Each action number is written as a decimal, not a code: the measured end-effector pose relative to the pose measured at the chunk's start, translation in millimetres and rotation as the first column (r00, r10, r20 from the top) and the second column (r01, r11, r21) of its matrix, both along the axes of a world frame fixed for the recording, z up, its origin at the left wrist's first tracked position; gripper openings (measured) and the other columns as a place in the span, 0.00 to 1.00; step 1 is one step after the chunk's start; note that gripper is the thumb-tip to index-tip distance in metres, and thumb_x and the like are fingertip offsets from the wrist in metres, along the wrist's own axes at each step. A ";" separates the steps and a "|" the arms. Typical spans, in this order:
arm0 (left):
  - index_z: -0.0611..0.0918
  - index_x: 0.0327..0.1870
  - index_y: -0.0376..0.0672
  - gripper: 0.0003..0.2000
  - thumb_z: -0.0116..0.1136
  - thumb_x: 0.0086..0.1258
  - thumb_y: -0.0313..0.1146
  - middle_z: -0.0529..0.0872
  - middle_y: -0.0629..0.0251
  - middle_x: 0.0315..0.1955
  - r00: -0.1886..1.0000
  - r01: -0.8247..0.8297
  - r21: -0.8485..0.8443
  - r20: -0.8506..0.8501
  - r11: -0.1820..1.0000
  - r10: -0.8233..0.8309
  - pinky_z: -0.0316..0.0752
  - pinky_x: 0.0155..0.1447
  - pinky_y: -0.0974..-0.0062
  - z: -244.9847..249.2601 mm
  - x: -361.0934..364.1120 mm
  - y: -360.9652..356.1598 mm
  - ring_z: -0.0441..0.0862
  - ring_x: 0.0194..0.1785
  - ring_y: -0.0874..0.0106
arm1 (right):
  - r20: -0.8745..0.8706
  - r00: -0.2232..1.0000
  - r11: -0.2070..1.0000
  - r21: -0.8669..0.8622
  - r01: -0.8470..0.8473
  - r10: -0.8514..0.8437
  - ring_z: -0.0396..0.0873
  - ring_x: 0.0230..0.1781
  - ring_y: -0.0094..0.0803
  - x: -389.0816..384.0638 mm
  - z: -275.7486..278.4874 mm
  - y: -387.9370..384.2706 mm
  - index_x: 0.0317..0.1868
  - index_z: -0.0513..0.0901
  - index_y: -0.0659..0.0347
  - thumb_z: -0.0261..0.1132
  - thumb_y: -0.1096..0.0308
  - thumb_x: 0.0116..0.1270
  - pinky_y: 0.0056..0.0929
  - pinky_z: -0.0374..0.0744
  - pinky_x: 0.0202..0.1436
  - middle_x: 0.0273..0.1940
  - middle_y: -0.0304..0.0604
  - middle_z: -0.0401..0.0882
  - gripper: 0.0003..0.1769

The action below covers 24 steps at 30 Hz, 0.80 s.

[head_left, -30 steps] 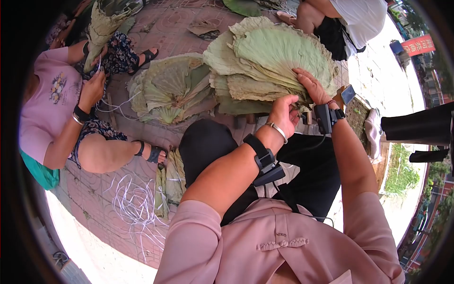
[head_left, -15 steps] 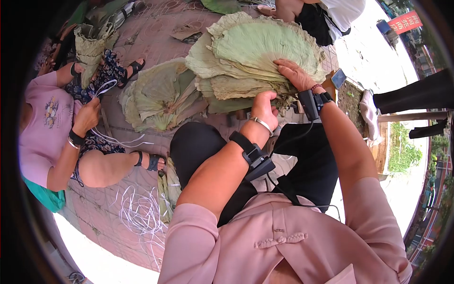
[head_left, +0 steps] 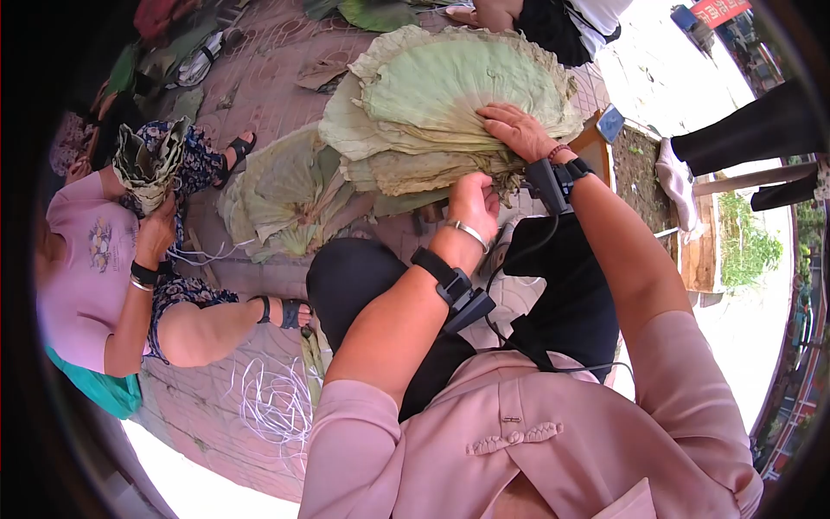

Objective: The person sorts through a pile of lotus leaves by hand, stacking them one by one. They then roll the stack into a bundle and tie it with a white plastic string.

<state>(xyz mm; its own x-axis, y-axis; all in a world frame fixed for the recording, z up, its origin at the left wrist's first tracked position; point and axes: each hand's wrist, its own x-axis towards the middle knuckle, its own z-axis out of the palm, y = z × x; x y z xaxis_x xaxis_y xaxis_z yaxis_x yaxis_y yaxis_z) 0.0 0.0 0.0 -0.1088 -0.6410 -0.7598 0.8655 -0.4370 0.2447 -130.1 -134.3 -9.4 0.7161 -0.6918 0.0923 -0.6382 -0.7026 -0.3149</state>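
A thick stack of dried lotus leaves [head_left: 458, 82], pale green with crinkled tan edges, fans out in front of my knees. My right hand [head_left: 519, 131] lies on the top leaf with its fingers stretched out. Closer to me, my left hand [head_left: 473, 206] is closed at the stack's lower edge, its fingers curled; whatever is inside them is hidden. More dried lotus leaves [head_left: 281, 186] are spread on the paving to the left of the stack, partly beneath it.
On the left a seated person [head_left: 104, 251] holds a rolled leaf bundle [head_left: 154, 164] and white strip. Tangled white strips [head_left: 275, 402] lie by my left knee. Another person's dark shorts [head_left: 558, 30] show at the top. A wooden-edged planter [head_left: 700, 242] stands to the right.
My left hand has drawn slightly back toward me and its thumb has folded in. My right hand stays on the leaves. The seated person's hand has moved up to the rolled bundle.
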 end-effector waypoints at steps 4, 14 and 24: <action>0.74 0.38 0.41 0.09 0.54 0.58 0.32 0.75 0.58 0.41 0.998 0.062 0.009 0.010 0.998 -0.062 0.64 0.55 0.66 -8.0 -3.1 3.1 0.69 0.47 0.61 | -0.022 0.999 1.000 -0.006 -0.028 0.028 0.58 0.67 0.38 2.3 7.4 8.8 0.59 0.72 0.42 0.47 0.53 0.68 0.50 0.60 0.63 0.64 0.37 0.64 0.20; 0.72 0.36 0.43 0.09 0.56 0.57 0.34 0.74 0.57 0.44 0.992 0.124 -0.021 -0.023 0.992 -0.124 0.62 0.56 0.63 11.8 2.9 1.6 0.69 0.50 0.61 | 0.552 0.758 0.935 0.266 0.237 -0.349 0.67 0.60 0.37 0.3 77.0 28.8 0.57 0.74 0.56 0.53 0.57 0.67 0.31 0.65 0.61 0.58 0.44 0.72 0.21; 0.66 0.54 0.45 0.33 0.63 0.54 0.57 0.70 0.66 0.52 0.991 0.131 0.062 -0.045 0.989 -0.128 0.54 0.60 0.63 21.4 14.0 -10.7 0.64 0.56 0.68 | 0.130 0.093 0.132 0.991 0.014 -0.987 0.76 0.40 0.29 -27.8 19.9 132.4 0.52 0.73 0.57 0.57 0.67 0.62 0.32 0.76 0.36 0.44 0.37 0.75 0.16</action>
<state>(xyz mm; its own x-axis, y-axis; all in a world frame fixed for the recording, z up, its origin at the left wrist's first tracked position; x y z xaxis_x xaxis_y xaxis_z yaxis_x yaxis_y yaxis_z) 14.0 -10.7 21.4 -0.2194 -0.5691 -0.7925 0.8094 -0.5597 0.1778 -157.9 -1.9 10.5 -0.0350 -0.8065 -0.5902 0.2440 0.5657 -0.7876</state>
